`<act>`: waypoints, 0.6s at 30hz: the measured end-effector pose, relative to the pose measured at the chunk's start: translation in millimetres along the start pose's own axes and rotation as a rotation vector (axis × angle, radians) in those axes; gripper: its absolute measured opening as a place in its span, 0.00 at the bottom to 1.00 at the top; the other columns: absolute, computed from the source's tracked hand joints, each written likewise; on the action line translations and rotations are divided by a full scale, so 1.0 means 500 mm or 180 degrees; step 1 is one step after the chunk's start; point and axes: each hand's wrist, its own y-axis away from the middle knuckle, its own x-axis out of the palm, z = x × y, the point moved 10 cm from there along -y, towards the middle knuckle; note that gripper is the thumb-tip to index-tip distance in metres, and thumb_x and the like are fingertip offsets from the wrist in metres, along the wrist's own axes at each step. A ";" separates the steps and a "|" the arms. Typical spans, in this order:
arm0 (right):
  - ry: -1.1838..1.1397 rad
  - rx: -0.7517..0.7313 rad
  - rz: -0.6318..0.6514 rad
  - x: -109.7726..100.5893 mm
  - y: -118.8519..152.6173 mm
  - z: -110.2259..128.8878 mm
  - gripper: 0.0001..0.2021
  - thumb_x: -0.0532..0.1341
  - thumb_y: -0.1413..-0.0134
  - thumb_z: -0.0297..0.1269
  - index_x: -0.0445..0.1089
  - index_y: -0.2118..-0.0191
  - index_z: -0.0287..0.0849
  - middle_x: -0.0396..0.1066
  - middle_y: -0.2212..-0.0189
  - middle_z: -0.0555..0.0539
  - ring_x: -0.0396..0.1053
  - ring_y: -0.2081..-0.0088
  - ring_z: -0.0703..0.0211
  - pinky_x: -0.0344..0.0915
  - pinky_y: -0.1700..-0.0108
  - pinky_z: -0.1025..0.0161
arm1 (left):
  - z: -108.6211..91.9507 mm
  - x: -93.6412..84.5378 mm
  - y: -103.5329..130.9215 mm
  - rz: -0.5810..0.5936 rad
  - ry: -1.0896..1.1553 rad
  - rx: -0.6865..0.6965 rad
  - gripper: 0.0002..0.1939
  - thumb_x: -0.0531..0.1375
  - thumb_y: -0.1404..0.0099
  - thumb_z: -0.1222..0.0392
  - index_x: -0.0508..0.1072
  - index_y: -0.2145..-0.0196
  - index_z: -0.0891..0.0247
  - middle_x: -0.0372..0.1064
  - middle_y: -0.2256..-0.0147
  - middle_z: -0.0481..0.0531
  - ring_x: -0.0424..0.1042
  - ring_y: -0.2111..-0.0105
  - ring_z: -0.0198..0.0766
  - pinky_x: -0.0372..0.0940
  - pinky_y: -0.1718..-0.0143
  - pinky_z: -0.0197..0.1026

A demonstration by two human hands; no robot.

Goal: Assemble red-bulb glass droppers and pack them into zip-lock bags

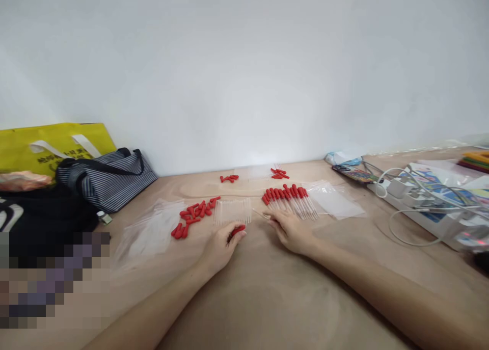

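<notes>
My left hand (218,247) is closed on a red rubber dropper bulb (238,230), its narrow end hidden in the fingers. Between the fingertips of my right hand (292,233) is a thin clear dropper tube (260,214), pointing left. Just beyond my hands lies a row of clear tubes (233,211) side by side. Loose red bulbs (198,211) are heaped to the left of that row. To its right, several droppers (292,199) lie lined up, each a red bulb on a clear tube.
Clear plastic bags lie at left (151,233) and right (336,199). Small groups of red pieces (280,173) sit near the wall. A striped bag (114,179), a yellow bag (57,136) and a small bottle (104,217) stand left. Chargers and white cables (416,243) crowd the right.
</notes>
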 end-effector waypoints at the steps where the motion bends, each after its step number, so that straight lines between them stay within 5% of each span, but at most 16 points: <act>1: -0.0010 -0.0041 -0.0027 0.002 0.007 0.004 0.12 0.48 0.44 0.29 0.62 0.56 0.39 0.69 0.65 0.43 0.65 0.64 0.59 0.58 0.62 0.62 | 0.003 0.003 0.001 0.0032 0.0026 -0.0045 0.10 0.50 0.38 0.57 0.68 0.65 0.63 0.69 0.72 0.48 0.68 0.72 0.36 0.62 0.70 0.36; 18: 0.0058 -0.0157 0.0245 0.025 0.016 0.033 0.11 0.50 0.45 0.30 0.66 0.59 0.40 0.71 0.69 0.47 0.65 0.69 0.62 0.53 0.61 0.61 | 0.006 0.024 -0.009 0.0258 0.0575 -0.0027 0.11 0.50 0.38 0.58 0.68 0.63 0.64 0.68 0.72 0.49 0.68 0.71 0.36 0.64 0.67 0.38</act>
